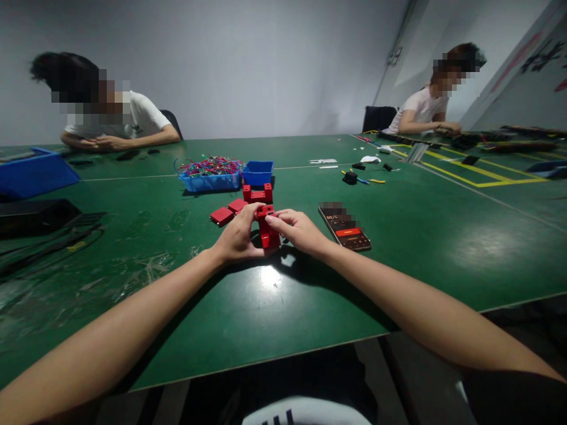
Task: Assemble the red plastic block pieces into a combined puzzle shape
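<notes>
Between my two hands, just above the green table, is a red U-shaped plastic block (270, 235). My left hand (241, 235) wraps round its left side, thumb low and fingers at the top. With thumb and forefinger pinched at the block's upper end, my right hand (297, 229) works on it; whether a small part sits in that pinch is hidden. A similar red block (257, 193) stands just behind. Left of it lie two flat red pieces, a nearer one (222, 216) and a farther one (237, 205).
Behind stand a blue bin of coloured wires (212, 177) and a smaller blue bin (258, 172). A phone (344, 226) lies right of my hands. Farther right are a black part (350, 177) and tools. Two people sit across the table (443, 248). A black box (44, 215) is at left.
</notes>
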### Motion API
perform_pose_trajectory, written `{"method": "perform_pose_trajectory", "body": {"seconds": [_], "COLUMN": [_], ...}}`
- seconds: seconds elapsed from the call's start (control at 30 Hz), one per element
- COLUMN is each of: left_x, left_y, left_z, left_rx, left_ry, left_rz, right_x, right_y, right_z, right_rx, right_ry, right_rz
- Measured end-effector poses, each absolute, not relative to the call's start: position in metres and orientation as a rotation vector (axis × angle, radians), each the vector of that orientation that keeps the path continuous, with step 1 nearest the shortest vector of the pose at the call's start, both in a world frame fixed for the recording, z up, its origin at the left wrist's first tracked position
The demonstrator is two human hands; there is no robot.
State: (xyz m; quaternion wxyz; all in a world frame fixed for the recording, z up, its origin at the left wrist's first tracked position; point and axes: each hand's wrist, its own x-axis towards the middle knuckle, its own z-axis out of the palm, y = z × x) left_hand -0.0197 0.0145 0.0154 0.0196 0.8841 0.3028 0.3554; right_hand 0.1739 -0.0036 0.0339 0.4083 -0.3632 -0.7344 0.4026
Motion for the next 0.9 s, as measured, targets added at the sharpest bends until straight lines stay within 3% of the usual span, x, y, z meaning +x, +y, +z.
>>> {"method": "perform_pose_trajectory", "body": {"seconds": [0.1, 0.23, 0.77, 0.9], "left_x": [-0.020, -0.020, -0.024, -0.028], "left_y": [0.015, 0.015, 0.020, 0.026], "left_z": [0.015, 0.016, 0.014, 0.012], "left_rx": [2.754, 2.759, 2.694, 2.489], "left_ry": [0.919, 0.906, 0.872, 1.217], "left_rz": [1.105, 1.109, 1.072, 1.166], "right_x": [0.172, 0.173, 0.167, 0.166], "right_y": [-0.003, -0.003, -0.002, 0.002], "right_z": [0.034, 0.037, 0.027, 0.022], "right_rx": [-0.891, -0.877, -0.975, -1.040], "right_ry": [-1.691, -1.613, -1.485, -1.428], "right_rz": [1.347, 1.489, 1.287, 1.264]}}
